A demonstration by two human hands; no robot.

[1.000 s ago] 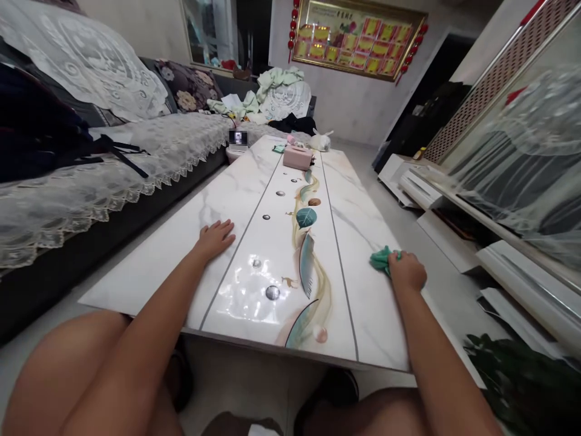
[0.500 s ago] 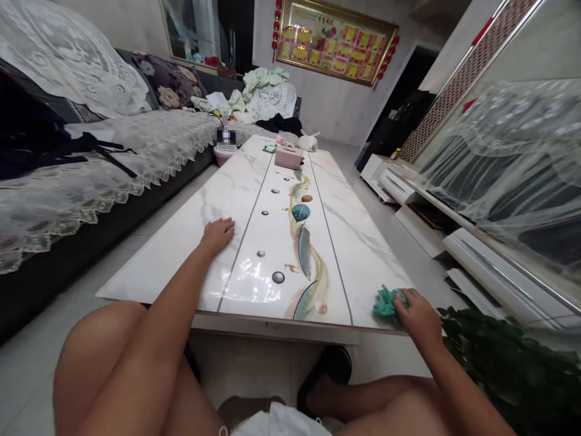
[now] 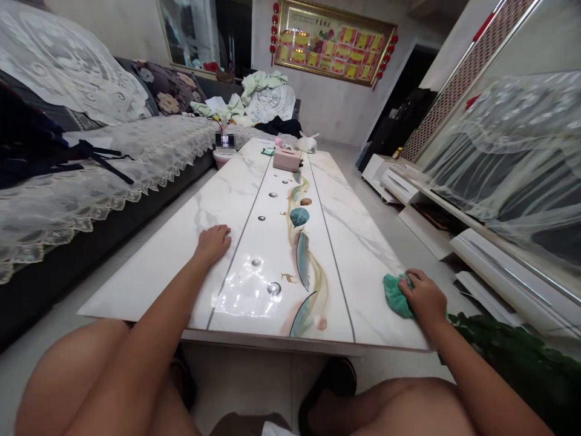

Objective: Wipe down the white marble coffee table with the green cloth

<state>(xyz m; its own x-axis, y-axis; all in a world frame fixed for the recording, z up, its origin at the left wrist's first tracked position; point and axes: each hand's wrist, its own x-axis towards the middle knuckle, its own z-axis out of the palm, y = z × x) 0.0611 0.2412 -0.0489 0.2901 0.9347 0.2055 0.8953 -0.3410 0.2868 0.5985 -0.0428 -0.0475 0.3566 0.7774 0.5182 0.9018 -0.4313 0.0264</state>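
Note:
A long, glossy white marble-patterned table [image 3: 236,200] stretches away in front of me. My right hand [image 3: 425,295] grips a crumpled green cloth [image 3: 397,295] against the tabletop at its right edge, near the front corner. Part of the cloth is hidden under the fingers. On the left side of the table, my left hand [image 3: 214,242] lies flat with its fingers stretched out, holding nothing. Between the hands runs a printed strip with a teal leaf [image 3: 299,216] and grey dots.
At the table's far end stand a pink box [image 3: 287,159] and a white plastic bag [image 3: 307,143]. A lace-covered sofa [image 3: 167,145] runs along the left. A leafy plant [image 3: 499,369] is close to my right forearm. White cabinets [image 3: 494,260] line the right side.
My right hand and the green cloth have moved slightly right and forward along the table, and the cloth's bunching has changed. My left hand stays resting on the table. The view has shifted a little.

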